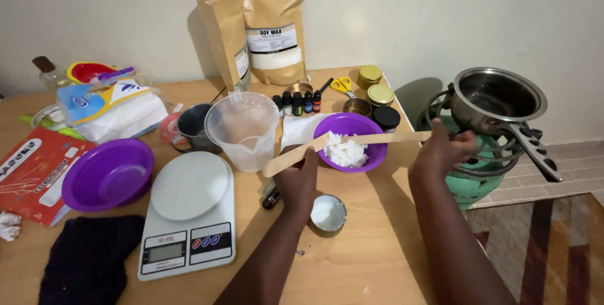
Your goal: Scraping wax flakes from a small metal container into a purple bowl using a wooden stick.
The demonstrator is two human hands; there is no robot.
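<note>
A purple bowl (371,157) with white wax flakes (345,151) stands at mid-table. A long wooden spatula (377,139) lies across its rim, broad end to the left. My right hand (440,152) grips the spatula's handle end at the table's right edge. My left hand (299,179) is curled at the bowl's left rim, under the spatula's blade. A small round tin (328,212) with white wax inside sits just right of my left wrist.
A white kitchen scale (189,217), clear measuring jug (242,129), metal cup (194,127) and second purple bowl (107,176) stand left. Brown wax bags (270,28), small dye bottles (299,102) and tins (379,95) are behind. A steel pot (497,97) sits on a gas burner right.
</note>
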